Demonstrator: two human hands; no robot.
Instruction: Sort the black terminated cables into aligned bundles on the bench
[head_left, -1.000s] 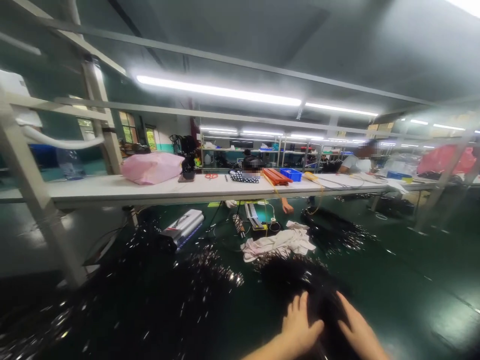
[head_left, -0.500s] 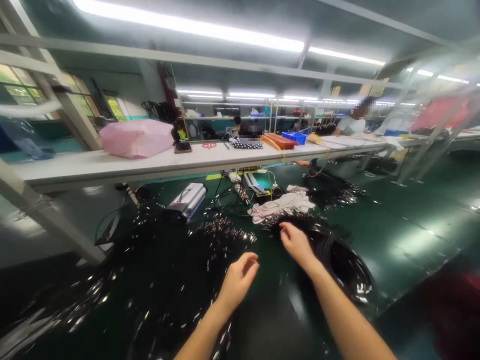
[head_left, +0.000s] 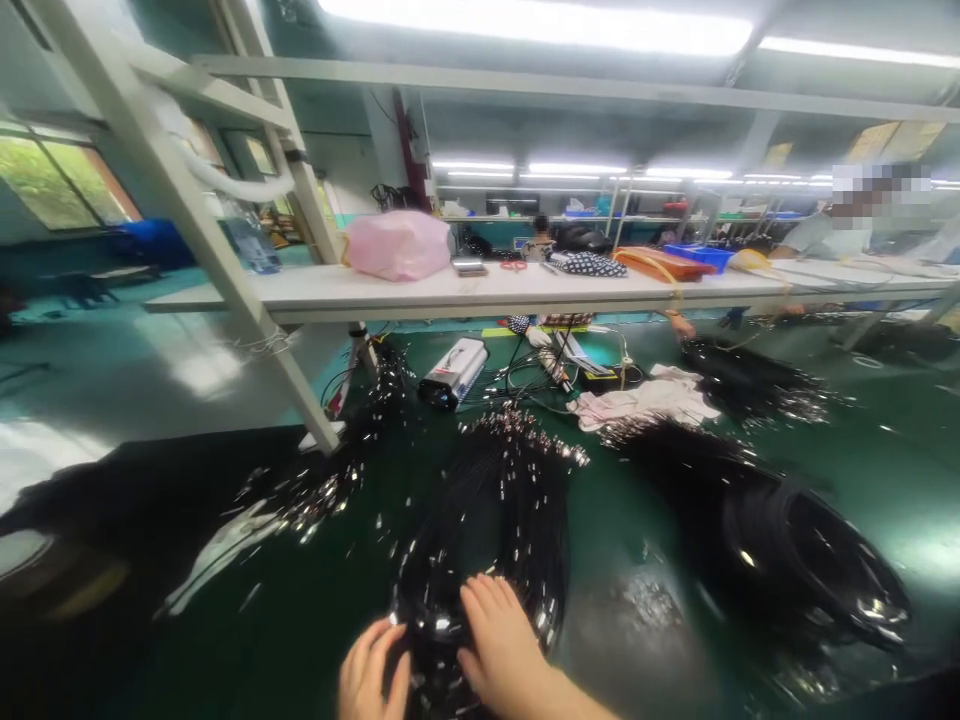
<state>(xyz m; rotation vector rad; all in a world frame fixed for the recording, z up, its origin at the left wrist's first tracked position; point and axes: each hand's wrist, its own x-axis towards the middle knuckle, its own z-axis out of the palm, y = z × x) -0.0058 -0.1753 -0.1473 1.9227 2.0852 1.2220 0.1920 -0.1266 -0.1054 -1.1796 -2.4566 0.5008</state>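
Observation:
A bundle of black cables with shiny metal tips (head_left: 495, 510) lies on the green worktop (head_left: 645, 560) in front of me. My left hand (head_left: 369, 675) rests at the bundle's near left edge, fingers curled onto the cables. My right hand (head_left: 502, 645) lies flat on top of the bundle, fingers stretched forward and together. A second coil of black cable (head_left: 810, 560) sits to the right, apart from both hands.
A white shelf (head_left: 525, 290) crosses above the worktop, carrying a pink bag (head_left: 397, 245), a phone, scissors and an orange tray (head_left: 660, 262). Below it lie a silver device (head_left: 454, 372) and white cloth (head_left: 645, 402). A person sits at the far right (head_left: 832, 232). A slanted white post (head_left: 225, 270) stands left.
Both hands have left the right-hand coil and moved left and nearer, onto the middle cable bundle. The view has swung left and down.

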